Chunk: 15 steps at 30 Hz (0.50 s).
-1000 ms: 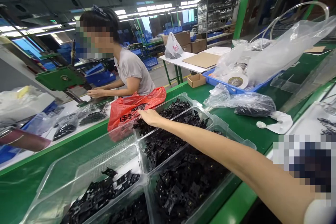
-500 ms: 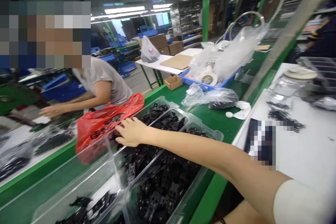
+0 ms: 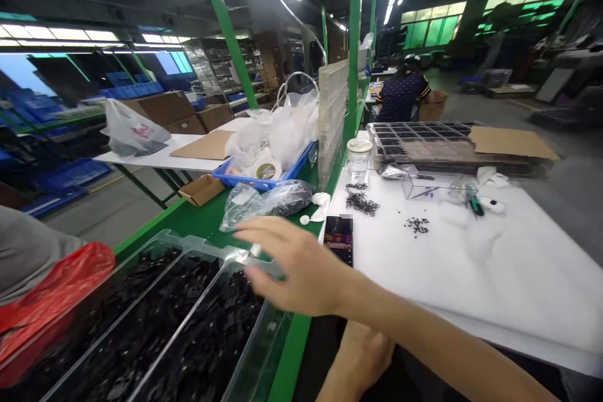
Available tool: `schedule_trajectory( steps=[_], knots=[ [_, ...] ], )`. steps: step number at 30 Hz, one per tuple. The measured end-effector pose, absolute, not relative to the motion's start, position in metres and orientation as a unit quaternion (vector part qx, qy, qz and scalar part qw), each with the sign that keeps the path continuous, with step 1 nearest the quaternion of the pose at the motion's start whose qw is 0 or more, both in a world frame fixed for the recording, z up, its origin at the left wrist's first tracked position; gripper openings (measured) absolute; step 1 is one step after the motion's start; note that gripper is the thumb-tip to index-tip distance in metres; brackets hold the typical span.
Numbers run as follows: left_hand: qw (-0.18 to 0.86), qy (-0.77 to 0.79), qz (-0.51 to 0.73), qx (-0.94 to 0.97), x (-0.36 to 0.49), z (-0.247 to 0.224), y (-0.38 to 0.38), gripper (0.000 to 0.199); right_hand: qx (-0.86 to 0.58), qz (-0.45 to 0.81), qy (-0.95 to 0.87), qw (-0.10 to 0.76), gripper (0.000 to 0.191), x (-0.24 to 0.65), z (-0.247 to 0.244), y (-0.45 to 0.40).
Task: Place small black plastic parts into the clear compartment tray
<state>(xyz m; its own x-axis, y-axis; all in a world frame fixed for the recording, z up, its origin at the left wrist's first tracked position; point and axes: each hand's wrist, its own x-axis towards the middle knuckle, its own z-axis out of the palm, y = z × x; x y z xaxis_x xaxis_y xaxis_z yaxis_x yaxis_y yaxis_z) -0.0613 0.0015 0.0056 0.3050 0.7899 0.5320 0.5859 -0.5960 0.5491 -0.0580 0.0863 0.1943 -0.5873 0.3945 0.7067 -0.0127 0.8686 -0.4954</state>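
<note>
The clear plastic trays (image 3: 198,301) of small black parts (image 3: 155,326) are seen at the lower left, set on the green surface (image 3: 198,220) at its near edge. The right hand (image 3: 301,270) is held above the near corner of the right-most tray, palm down, with the grip spread and the fingers (image 3: 257,235) extended and motion-blurred; nothing is seen held in it. Whether the fingertips touch the tray rim cannot be told. The left hand (image 3: 360,355) is seen low at the bottom edge, below the right forearm and off the surface; the state of its grip cannot be told. A red plastic bag (image 3: 51,289) lies against the far side of the trays. Beyond the trays, a clear bag of dark parts (image 3: 268,201) lies on the green surface, near a blue bin (image 3: 287,173) filled with plastic bags. To the right, a white surface (image 3: 471,264) carries scattered black pieces (image 3: 360,201), a clear jar (image 3: 358,160) and a gridded tray (image 3: 424,138). A person in a dark shirt (image 3: 402,94) is seen further back.
</note>
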Motion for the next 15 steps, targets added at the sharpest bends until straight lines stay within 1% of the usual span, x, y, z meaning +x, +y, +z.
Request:
schedule_trajectory(
  steps=[1, 2, 3, 4, 5, 6, 7, 9, 10, 12, 14, 15],
  knots=[
    [0.11, 0.429, 0.391, 0.807, -0.06, 0.002, 0.004, 0.031, -0.157, 0.266, -0.833, 0.458, 0.037, -0.019, 0.19, 0.084],
    [0.091, 0.429, 0.377, 0.816, -0.059, -0.001, 0.005, 0.033, -0.222, 0.301, -0.804, 0.462, 0.032, 0.02, 0.183, 0.081],
    [0.074, 0.431, 0.365, 0.822, -0.059, -0.004, 0.005, 0.035, -0.298, 0.328, -0.768, 0.463, 0.018, 0.057, 0.174, 0.077],
    [0.061, 0.435, 0.354, 0.825, -0.058, -0.006, 0.005, 0.036, -0.365, 0.337, -0.737, 0.458, 0.012, 0.092, 0.161, 0.072],
    [0.051, 0.441, 0.346, 0.827, -0.058, -0.007, 0.004, 0.037, -0.435, 0.329, -0.7, 0.462, 0.029, 0.124, 0.146, 0.066],
    [0.045, 0.445, 0.341, 0.827, -0.057, -0.008, 0.002, 0.038, -0.504, 0.316, -0.665, 0.452, 0.04, 0.152, 0.128, 0.06],
    [0.043, 0.447, 0.338, 0.827, -0.057, -0.008, 0.001, 0.039, -0.56, 0.308, -0.644, 0.421, 0.046, 0.177, 0.109, 0.053],
    [0.043, 0.45, 0.337, 0.826, -0.057, -0.006, 0.0, 0.039, -0.629, 0.323, -0.625, 0.331, 0.049, 0.214, 0.072, 0.041],
    [0.044, 0.45, 0.338, 0.825, -0.057, -0.005, 0.0, 0.039, -0.649, 0.326, -0.612, 0.313, 0.048, 0.227, 0.057, 0.037],
    [0.047, 0.444, 0.341, 0.828, -0.056, -0.001, 0.001, 0.039, -0.666, 0.332, -0.581, 0.329, 0.047, 0.24, 0.036, 0.031],
    [0.049, 0.426, 0.343, 0.836, -0.053, 0.005, 0.003, 0.035, -0.665, 0.346, -0.57, 0.336, 0.046, 0.243, 0.03, 0.032],
    [0.051, 0.413, 0.344, 0.842, -0.05, 0.009, 0.005, 0.031, -0.66, 0.358, -0.574, 0.327, 0.045, 0.242, 0.032, 0.034]
  ],
)
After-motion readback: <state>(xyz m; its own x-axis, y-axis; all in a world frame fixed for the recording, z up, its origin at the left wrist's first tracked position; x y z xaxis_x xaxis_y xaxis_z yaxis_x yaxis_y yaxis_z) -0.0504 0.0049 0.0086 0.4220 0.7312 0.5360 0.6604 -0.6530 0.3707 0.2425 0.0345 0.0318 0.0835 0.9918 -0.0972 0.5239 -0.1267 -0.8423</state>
